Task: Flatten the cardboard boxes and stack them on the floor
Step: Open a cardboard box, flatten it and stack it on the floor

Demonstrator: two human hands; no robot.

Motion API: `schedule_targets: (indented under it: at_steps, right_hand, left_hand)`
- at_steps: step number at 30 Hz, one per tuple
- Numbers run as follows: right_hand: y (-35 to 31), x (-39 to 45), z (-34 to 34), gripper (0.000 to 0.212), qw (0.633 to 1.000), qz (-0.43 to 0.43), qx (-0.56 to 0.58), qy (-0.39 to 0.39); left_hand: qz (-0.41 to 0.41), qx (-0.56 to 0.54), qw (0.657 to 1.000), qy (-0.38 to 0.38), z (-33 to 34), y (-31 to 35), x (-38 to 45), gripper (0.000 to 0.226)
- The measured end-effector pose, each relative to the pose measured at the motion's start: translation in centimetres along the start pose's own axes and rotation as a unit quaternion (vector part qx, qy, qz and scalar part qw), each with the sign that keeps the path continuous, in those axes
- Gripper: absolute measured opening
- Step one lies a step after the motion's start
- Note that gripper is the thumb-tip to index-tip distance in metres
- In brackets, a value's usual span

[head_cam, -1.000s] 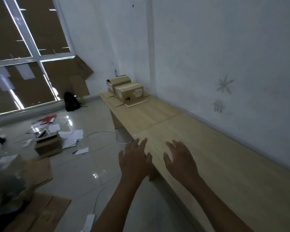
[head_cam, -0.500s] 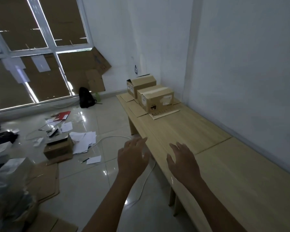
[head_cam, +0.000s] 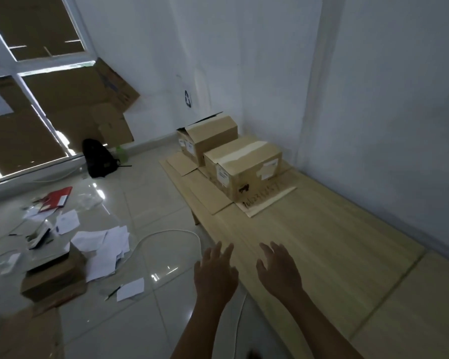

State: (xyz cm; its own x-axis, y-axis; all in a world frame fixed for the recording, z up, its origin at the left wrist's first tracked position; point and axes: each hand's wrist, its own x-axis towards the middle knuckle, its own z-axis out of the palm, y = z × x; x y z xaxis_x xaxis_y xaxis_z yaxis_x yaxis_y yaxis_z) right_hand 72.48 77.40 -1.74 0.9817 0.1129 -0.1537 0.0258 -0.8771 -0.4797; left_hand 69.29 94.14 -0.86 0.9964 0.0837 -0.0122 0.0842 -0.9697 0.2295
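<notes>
Two cardboard boxes are set at the far end of a long wooden bench (head_cam: 322, 255), against the right-hand wall. The nearer box (head_cam: 244, 168) is taped along its top and rests on loose flaps of cardboard; the farther box (head_cam: 208, 137) stands just behind it, touching or nearly so, with a flap raised. Both are upright and unflattened.

The left hand (head_cam: 214, 274) and the right hand (head_cam: 279, 272) are held forward side by side, fingers spread and loosely extended, with nothing gripped (probably readied for a two-handed lift). They are well short of the boxes, the left over the bench's near edge, the right over its top.

On the floor to the left, a smaller box (head_cam: 53, 278) sits among scattered papers (head_cam: 101, 244).
</notes>
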Motion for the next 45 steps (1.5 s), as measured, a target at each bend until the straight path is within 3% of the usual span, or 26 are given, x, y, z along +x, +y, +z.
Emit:
schedule_targets:
  at_steps: [7,13,21,24,26,27,30,33,37,45]
  right_hand:
    - [-4.9,17.2,0.0,0.058,1.000,0.004,0.015,-0.019]
    - [-7.7,28.9,-2.6,0.055,0.999,0.017,0.015,0.039]
    - [-10.3,42.3,-4.5,0.062,0.991,0.090,0.057,0.084]
    - [-10.8,44.6,-2.4,0.075,0.989,0.114,0.070,0.062]
    - [-10.8,45.2,-0.4,0.102,0.986,0.128,0.070,0.080]
    - [-10.8,45.2,0.4,0.109,0.987,0.128,0.056,0.085]
    - [-10.4,44.0,1.8,0.092,0.985,0.129,-0.012,0.117]
    - [-9.9,42.5,2.1,0.095,0.983,0.116,-0.057,0.130]
    - [-8.3,39.6,2.1,0.093,0.979,0.115,-0.090,0.141]
    - [-4.2,32.4,0.2,0.092,0.969,0.151,-0.166,0.101]
  left_hand:
    - [0.025,0.039,0.998,-0.047,-2.5,-2.4,15.9,0.065]
    - [0.061,0.029,0.996,-0.055,-3.8,-4.5,29.5,0.063]
    - [0.205,0.000,0.977,-0.065,-4.1,-5.6,49.5,0.060]
    - [0.253,-0.001,0.965,-0.074,-2.2,-7.8,55.2,0.060]
    - [0.283,0.022,0.956,-0.075,-0.5,-9.3,58.1,0.061]
    - [0.295,0.030,0.953,-0.067,0.5,-10.0,59.0,0.061]
    - [0.315,-0.003,0.948,-0.038,2.1,-11.3,59.4,0.060]
    - [0.321,-0.029,0.947,0.007,2.9,-10.9,57.9,0.059]
    - [0.307,-0.022,0.951,-0.032,3.4,-8.6,54.9,0.071]
    - [0.402,-0.029,0.907,-0.121,3.7,-5.4,50.0,0.104]
